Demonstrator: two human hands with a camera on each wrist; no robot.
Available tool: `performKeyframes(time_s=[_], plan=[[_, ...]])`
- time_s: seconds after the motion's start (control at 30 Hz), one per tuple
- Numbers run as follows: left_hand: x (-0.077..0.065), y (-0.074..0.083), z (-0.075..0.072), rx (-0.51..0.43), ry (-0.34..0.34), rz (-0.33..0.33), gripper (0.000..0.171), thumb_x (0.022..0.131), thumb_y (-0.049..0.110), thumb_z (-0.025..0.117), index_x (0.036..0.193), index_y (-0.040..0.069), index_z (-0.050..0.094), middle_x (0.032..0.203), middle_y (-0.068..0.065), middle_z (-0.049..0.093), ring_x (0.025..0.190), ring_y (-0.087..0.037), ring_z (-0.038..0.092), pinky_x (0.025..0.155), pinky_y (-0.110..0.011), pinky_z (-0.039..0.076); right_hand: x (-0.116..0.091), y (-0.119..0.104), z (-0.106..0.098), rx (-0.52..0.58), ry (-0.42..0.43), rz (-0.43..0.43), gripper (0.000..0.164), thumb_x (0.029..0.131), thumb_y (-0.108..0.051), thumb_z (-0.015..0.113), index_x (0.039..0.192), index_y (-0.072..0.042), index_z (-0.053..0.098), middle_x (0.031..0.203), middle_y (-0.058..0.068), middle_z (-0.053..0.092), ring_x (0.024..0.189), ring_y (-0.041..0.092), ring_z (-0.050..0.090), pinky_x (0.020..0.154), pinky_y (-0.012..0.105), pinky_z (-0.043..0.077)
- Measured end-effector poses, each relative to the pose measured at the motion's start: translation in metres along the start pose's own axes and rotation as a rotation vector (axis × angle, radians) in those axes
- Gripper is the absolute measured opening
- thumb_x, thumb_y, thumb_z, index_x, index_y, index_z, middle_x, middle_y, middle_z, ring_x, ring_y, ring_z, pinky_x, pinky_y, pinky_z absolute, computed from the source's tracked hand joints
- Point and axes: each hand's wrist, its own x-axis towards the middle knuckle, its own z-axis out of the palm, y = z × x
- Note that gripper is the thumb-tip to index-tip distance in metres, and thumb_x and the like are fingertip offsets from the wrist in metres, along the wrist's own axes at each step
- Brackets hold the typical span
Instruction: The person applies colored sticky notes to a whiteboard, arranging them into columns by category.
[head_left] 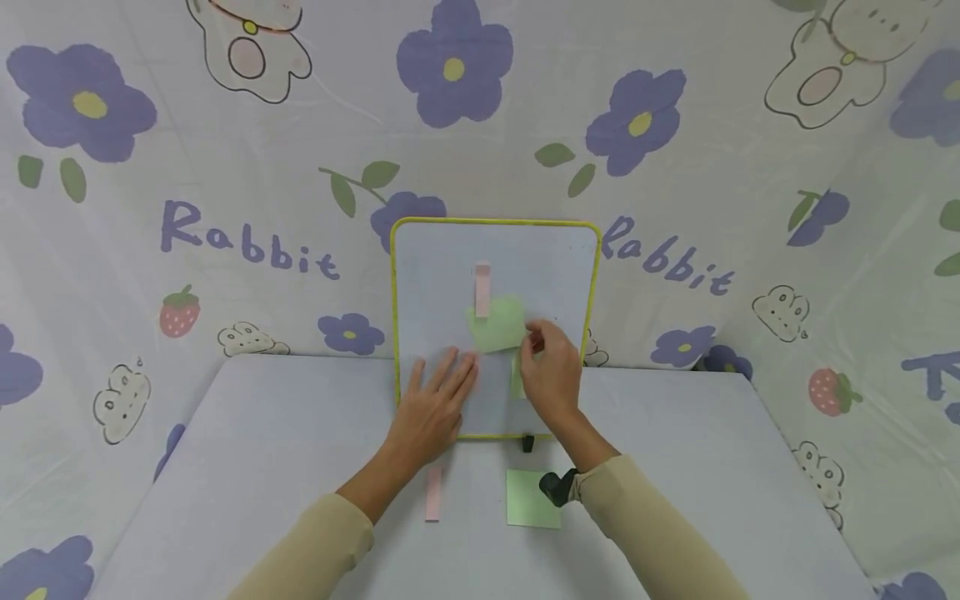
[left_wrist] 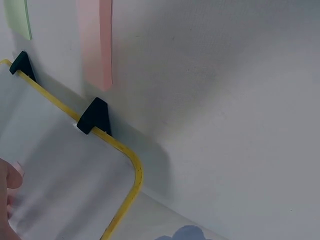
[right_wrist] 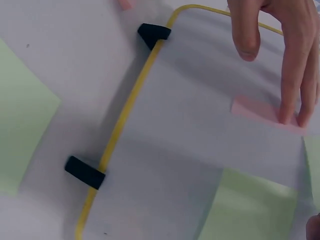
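An upright whiteboard [head_left: 435,267] with a yellow rim carries pink and green paper pieces. Thumb and fingers of my right hand [head_left: 555,375] pinch the right edge of a green sticky note [head_left: 497,329] at mid-board. A pink strip [head_left: 482,292] overlaps that note's top. Lower down, another green note [right_wrist: 255,205] is on the board, partly behind my right hand in the head view. My left hand [head_left: 431,417] lies on the board's lower left with fingers spread and straight. In the right wrist view, its fingertips press a pink strip [right_wrist: 252,111] against the board.
Black feet [left_wrist: 95,117] hold the board's bottom edge on the white table [head_left: 300,433]. In front of it lie a pink strip pad [head_left: 433,498] and a green square pad [head_left: 527,502], near my right sleeve. A patterned cloth [head_left: 525,167] hangs behind the board.
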Motion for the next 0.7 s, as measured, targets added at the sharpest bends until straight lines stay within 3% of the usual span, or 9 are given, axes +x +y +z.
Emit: performKeyframes(time_s=[0.23, 0.43, 0.7], plan=[[0.002, 0.003, 0.000, 0.009, -0.033, -0.013, 0.074, 0.087, 0.036, 0.067, 0.152, 0.009, 0.042, 0.159, -0.005, 0.036, 0.146, -0.029, 0.031, 0.105, -0.057, 0.037, 0.013, 0.002, -0.013, -0.036, 0.012, 0.001, 0.017, 0.089, 0.001, 0.060, 0.101, 0.001, 0.072, 0.085, 0.013, 0.067, 0.076, 0.027, 0.065, 0.065, 0.042, 0.052], [0.003, 0.004, 0.001, 0.004, -0.018, -0.023, 0.075, 0.087, 0.034, 0.067, 0.152, 0.008, 0.040, 0.159, -0.006, 0.036, 0.147, -0.030, 0.028, 0.105, -0.057, 0.037, 0.022, 0.008, -0.024, -0.019, 0.002, 0.010, 0.017, 0.090, -0.001, 0.058, 0.099, 0.002, 0.073, 0.086, 0.013, 0.064, 0.078, 0.027, 0.064, 0.069, 0.041, 0.051], [0.012, 0.003, -0.005, -0.059, 0.078, 0.023, 0.062, 0.089, 0.029, 0.063, 0.145, 0.007, 0.050, 0.151, -0.011, 0.046, 0.144, -0.030, 0.034, 0.105, -0.056, 0.038, 0.032, 0.017, -0.038, -0.041, 0.005, -0.056, 0.017, 0.093, -0.003, 0.059, 0.098, 0.001, 0.074, 0.089, 0.012, 0.063, 0.081, 0.027, 0.060, 0.071, 0.040, 0.049]])
